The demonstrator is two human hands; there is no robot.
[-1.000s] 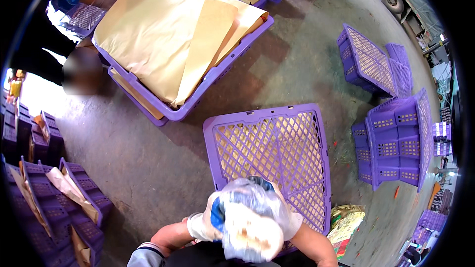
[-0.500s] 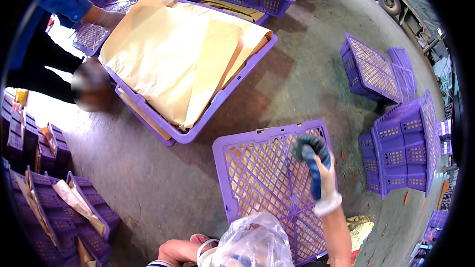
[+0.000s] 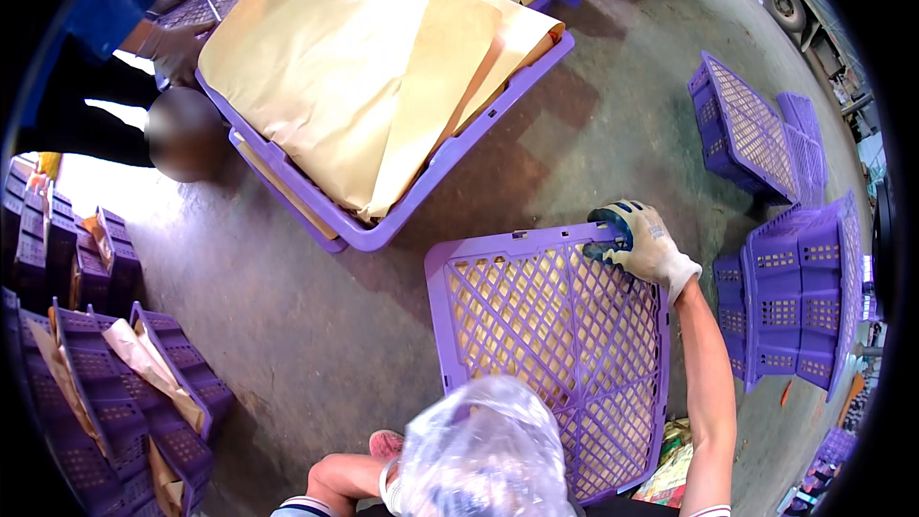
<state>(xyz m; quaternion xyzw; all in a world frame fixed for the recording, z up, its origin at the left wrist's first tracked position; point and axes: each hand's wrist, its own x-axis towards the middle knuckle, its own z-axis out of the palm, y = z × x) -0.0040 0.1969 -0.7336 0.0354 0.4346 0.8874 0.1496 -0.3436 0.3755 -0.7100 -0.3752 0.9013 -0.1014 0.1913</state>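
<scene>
Gripping the far right corner of a purple lattice plastic crate (image 3: 555,345), the gloved right hand (image 3: 643,244) is closing its fingers over the rim, its bare forearm reaching up from the lower right edge. That crate is lying flat on the grey concrete floor (image 3: 316,325) directly ahead of the person. Nearest the camera, the left hand (image 3: 378,474) is showing only as a reddish glimpse at the bottom, mostly hiding behind a crumpled clear plastic bag (image 3: 483,455); whether its grip is closing on the bag I cannot tell. To the left, a row of purple crates stuffed with brown paper (image 3: 124,402) is standing on the floor. Farther ahead, a large purple crate lined with sheets of tan paper (image 3: 383,77) is resting at a tilt, and another person's gloved hand (image 3: 177,48) is touching its far left corner. Off to the right, stacked empty purple crates (image 3: 795,297) are sitting well apart from the hands.
</scene>
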